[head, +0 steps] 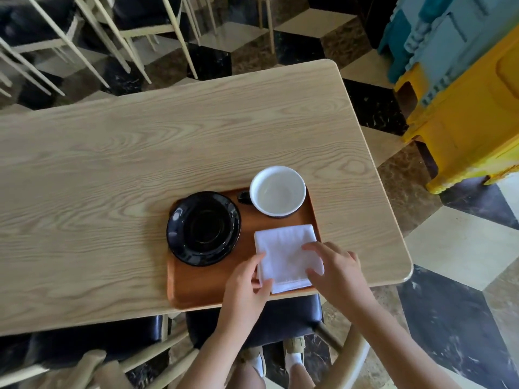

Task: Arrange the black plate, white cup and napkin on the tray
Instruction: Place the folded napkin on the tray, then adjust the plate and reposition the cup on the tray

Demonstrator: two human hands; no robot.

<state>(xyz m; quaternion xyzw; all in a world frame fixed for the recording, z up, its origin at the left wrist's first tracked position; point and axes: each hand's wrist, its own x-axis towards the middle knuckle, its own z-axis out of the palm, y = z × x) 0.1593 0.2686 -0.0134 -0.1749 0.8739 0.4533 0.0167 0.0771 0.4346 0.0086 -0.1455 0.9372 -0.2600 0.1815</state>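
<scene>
The step in hand looks like squaring the napkin point(286, 255) at the tray's point(196, 287) 4 o'clock corner: best done by sliding it flat with light fingertip pressure, its edges parallel to the tray rim and clear of the black plate point(203, 228) at 9 o'clock and the white cup point(277, 190) at 1 o'clock. The left hand point(247, 282) pinches the napkin's near-left edge between thumb and fingers, while the right hand point(334, 269) rests spread, fingers apart, on its right side. The napkin is a white folded square, slightly skewed, soft and faintly textured, with its near edge touching the tray rim on the wooden counter point(112, 164).
</scene>
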